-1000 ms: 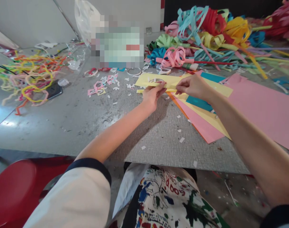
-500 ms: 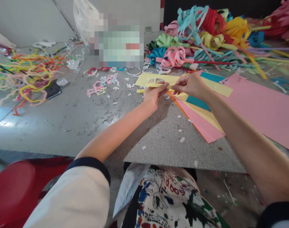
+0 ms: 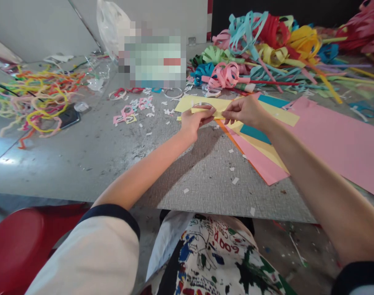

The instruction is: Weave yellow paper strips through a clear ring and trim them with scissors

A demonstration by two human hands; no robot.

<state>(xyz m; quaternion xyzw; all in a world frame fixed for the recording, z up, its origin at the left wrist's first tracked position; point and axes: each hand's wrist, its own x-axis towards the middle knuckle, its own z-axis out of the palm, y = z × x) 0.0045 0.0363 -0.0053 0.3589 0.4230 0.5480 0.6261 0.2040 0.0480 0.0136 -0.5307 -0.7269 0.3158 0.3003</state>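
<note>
Over the grey woven mat [image 3: 211, 184] on the bench [image 3: 70, 164], both hands are up, holding a narrow yellow paper strip [image 3: 212, 114]. Left hand [image 3: 194, 121]: fingers [image 3: 205, 111] clenched around the strip. Right hand [image 3: 246, 111]: fingers [image 3: 230, 110] pinching the strip just beside the left hand. The strip sits over a wider yellow sheet [image 3: 191, 104]. A small paper ring [image 3: 202, 105] shows just behind the left fingers; can't tell if it is joined to the strip. Right of the hands, under the right forearm, lie a pink sheet [image 3: 337, 139] and a teal sheet [image 3: 254, 134]. Paper scraps [image 3: 134, 108] sit left of the hands. Beyond them is a heap of curled paper strips [image 3: 251, 53]. Far left, a tangle of thin curls [image 3: 36, 98] lies against a phone [image 3: 68, 116].
</note>
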